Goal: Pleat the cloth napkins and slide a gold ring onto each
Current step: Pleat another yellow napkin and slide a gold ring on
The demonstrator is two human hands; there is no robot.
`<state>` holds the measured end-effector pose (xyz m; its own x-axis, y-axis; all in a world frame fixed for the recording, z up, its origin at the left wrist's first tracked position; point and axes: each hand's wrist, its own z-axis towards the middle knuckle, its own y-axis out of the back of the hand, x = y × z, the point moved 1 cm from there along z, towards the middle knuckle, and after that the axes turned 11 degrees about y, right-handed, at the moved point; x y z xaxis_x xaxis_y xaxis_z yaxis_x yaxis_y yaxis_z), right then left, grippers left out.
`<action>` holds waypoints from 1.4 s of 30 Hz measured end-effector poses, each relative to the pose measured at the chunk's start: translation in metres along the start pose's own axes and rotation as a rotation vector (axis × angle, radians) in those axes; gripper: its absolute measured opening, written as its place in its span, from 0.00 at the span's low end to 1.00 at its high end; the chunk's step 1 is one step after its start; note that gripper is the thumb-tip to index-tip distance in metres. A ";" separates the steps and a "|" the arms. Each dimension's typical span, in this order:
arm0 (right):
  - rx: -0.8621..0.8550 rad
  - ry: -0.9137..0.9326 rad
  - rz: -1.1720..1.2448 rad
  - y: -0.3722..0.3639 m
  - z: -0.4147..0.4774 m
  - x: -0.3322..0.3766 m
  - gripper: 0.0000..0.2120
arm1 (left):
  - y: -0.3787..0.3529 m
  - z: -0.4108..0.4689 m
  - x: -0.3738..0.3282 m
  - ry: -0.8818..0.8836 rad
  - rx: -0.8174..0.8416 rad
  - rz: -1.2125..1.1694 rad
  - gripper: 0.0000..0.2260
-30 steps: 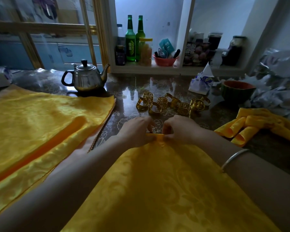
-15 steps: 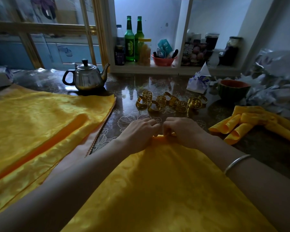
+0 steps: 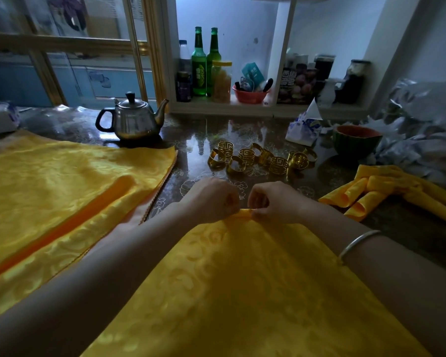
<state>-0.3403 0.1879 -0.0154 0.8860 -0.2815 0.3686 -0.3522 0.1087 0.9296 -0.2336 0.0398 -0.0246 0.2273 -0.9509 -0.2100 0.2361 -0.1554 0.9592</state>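
Both forearms reach forward over a yellow napkin (image 3: 247, 284), knuckles up and wrists close together. The left hand (image 3: 211, 199) and the right hand (image 3: 274, 200) each curl their fingers and pinch the napkin's far corner, which is bunched into a small fold between them. A bangle (image 3: 358, 242) circles the right wrist. Just beyond the hands lie the gold rings (image 3: 260, 159). Flat napkins (image 3: 62, 191) lie left; rolled napkins (image 3: 386, 194) lie right. A teapot (image 3: 135, 119) stands far left.
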 end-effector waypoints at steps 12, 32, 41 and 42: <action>0.070 -0.027 0.015 0.003 0.003 0.003 0.07 | 0.003 0.004 -0.003 -0.016 0.187 0.064 0.07; 0.018 -0.081 0.055 -0.006 -0.016 0.006 0.10 | 0.001 -0.021 -0.009 0.040 0.052 -0.075 0.05; -0.018 0.026 -0.189 -0.004 -0.023 0.020 0.06 | 0.001 -0.026 -0.018 -0.003 0.059 -0.019 0.07; -0.030 0.036 -0.196 -0.005 -0.025 0.021 0.07 | 0.000 -0.027 -0.019 -0.023 0.041 -0.020 0.07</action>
<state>-0.3126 0.2050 -0.0126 0.9470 -0.2662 0.1798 -0.1631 0.0839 0.9830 -0.2122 0.0655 -0.0258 0.2008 -0.9535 -0.2248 0.2015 -0.1844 0.9620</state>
